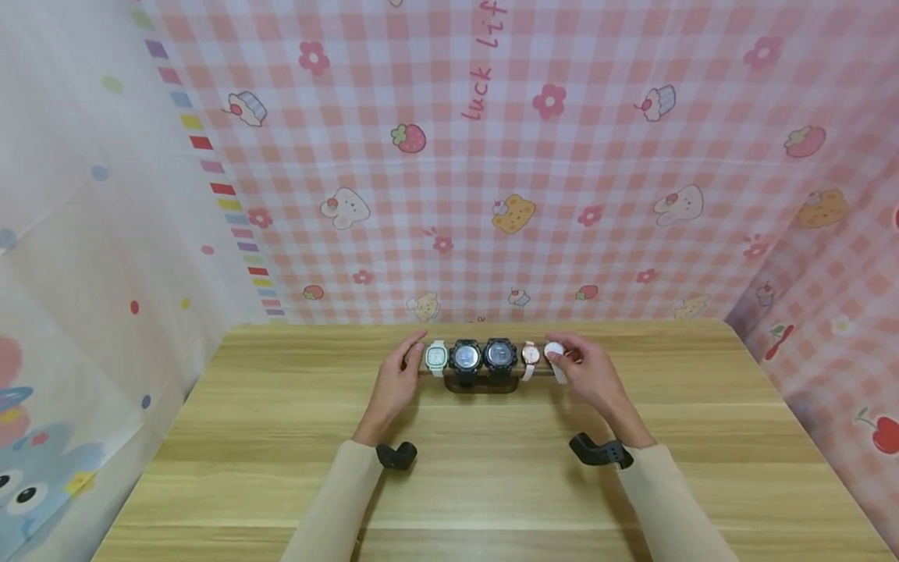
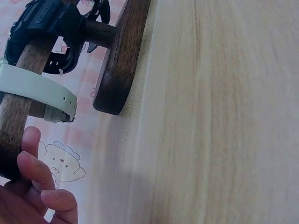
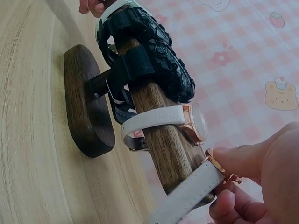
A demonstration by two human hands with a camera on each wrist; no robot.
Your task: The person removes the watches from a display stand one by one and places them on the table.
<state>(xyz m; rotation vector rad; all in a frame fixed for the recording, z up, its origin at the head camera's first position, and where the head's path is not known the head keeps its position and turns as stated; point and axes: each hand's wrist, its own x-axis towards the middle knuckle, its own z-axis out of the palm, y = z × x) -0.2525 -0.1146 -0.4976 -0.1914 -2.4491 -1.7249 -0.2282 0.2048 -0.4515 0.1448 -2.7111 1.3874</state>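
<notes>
A dark wooden watch stand (image 3: 84,102) holds a row of watches on its crossbar. In the head view my left hand (image 1: 397,379) is at the bar's left end; its fingers hold that end in the left wrist view. Beside it hangs a pale green square watch (image 1: 436,357), then two black sports watches (image 1: 466,357). Further right is a rose-gold watch with a white strap (image 3: 154,120). At the bar's right end my right hand (image 1: 591,376) pinches another white-strapped watch (image 3: 191,193) by its case, between thumb and fingers. Its strap hangs loose past the bar end.
The stand is on a wood-grain table (image 1: 492,476), near its back edge. A pink checked cloth (image 1: 449,195) hangs behind. Black wrist straps (image 1: 396,456) circle both wrists at the sleeve cuffs.
</notes>
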